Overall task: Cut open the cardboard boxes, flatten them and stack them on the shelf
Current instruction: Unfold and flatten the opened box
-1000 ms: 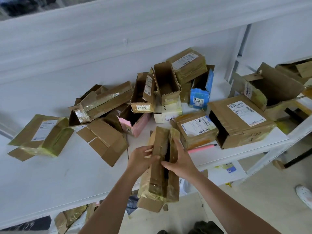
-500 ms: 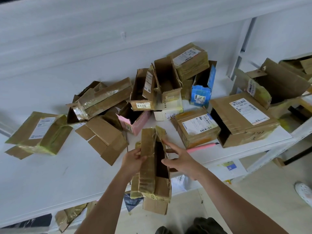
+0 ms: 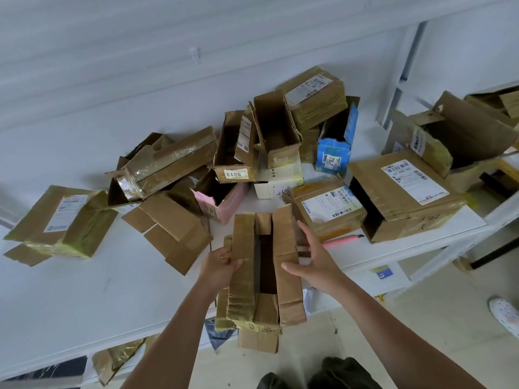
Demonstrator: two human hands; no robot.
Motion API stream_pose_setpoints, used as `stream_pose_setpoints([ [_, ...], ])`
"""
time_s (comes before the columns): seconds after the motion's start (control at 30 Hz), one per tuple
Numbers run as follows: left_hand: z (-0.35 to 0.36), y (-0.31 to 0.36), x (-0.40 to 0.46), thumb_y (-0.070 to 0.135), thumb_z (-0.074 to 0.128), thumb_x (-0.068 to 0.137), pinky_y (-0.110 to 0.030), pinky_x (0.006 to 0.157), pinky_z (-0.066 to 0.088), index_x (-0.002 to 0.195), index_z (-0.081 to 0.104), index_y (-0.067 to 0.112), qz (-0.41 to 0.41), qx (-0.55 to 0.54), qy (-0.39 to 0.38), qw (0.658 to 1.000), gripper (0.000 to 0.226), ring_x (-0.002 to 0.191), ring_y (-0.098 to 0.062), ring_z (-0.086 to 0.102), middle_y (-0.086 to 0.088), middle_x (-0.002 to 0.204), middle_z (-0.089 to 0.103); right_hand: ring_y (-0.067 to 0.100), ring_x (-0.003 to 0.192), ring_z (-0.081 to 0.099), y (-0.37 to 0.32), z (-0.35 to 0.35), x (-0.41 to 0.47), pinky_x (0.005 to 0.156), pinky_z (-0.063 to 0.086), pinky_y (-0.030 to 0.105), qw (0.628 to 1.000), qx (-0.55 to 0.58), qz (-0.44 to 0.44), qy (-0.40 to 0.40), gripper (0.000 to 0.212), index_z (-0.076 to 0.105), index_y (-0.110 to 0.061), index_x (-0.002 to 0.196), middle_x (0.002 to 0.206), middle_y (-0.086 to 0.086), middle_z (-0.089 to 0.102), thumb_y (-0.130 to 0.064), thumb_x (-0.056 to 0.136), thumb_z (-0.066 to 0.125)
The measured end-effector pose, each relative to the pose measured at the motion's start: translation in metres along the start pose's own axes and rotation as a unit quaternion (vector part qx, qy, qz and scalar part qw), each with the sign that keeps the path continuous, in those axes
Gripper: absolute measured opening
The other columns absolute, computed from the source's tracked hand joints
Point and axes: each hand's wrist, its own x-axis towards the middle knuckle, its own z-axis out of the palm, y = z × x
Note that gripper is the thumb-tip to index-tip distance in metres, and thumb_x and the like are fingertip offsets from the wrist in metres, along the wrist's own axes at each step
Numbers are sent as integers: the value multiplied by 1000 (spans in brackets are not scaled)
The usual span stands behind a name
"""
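Observation:
A long taped cardboard box (image 3: pixel 286 265) is held over the front edge of the white shelf (image 3: pixel 84 299), its top slit open and the two top flaps parted. My left hand (image 3: pixel 220 265) grips the left flap with curled fingers. My right hand (image 3: pixel 314 259) lies against the box's right side with fingers spread and fairly straight, thumb toward the right flap. A pink box cutter (image 3: pixel 342 240) lies on the shelf just right of my right hand.
Several opened and sealed cardboard boxes crowd the shelf behind, among them a pink box (image 3: pixel 224 200), a blue box (image 3: pixel 334 153) and a large labelled box (image 3: pixel 404 195). More cardboard lies under the shelf (image 3: pixel 118 357). A person's shoe (image 3: pixel 505 313) shows at far right.
The box's top flaps have spread apart, showing its dark inside. My right hand moved from the flap out to the box's right side and opened its fingers.

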Motion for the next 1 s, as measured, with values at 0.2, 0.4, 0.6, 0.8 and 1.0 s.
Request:
stream_pose_setpoints([
  [0.2, 1, 0, 1, 7, 65, 94, -41, 88, 56, 134, 56, 8, -4, 3, 4, 1000, 42, 95, -23, 69, -6, 100, 70, 18, 130, 29, -7, 5, -1, 112, 30, 39, 940, -317, -110, 66, 58, 57, -36, 134, 140, -7, 36, -43, 80, 77],
  [0.4, 8, -5, 2, 4, 61, 95, -45, 85, 59, 149, 40, 28, 64, 72, 33, 995, 63, 98, -26, 70, -8, 125, 65, 24, 132, 38, -15, 21, -7, 110, 30, 39, 878, -468, -98, 7, 58, 48, -22, 139, 140, 3, 44, -57, 93, 52],
  [0.6, 18, -1, 2, 27, 68, 87, -35, 69, 58, 155, 23, 29, 112, 246, 33, 962, 81, 88, -14, 63, -1, 125, 61, 31, 121, 55, -29, 34, -10, 103, 45, 39, 898, -433, -39, -69, 74, 34, -8, 139, 152, 19, 32, -52, 88, 64],
  [0.8, 30, -5, 2, 32, 77, 78, -29, 61, 49, 157, 2, 21, 104, 279, 34, 954, 110, 90, -19, 60, 0, 108, 58, 30, 128, 50, -33, 31, -12, 104, 43, 39, 919, -384, -20, -83, 73, 32, -10, 143, 154, 18, 32, -46, 89, 66],
  [1.0, 5, -9, 1, 26, 75, 82, -34, 80, 55, 157, 17, 33, 61, 147, -36, 987, 95, 107, -19, 60, 0, 142, 47, 26, 118, 55, -31, 34, -13, 97, 47, 36, 928, -364, -19, -74, 69, 35, -12, 140, 146, 14, 41, -42, 88, 69],
])
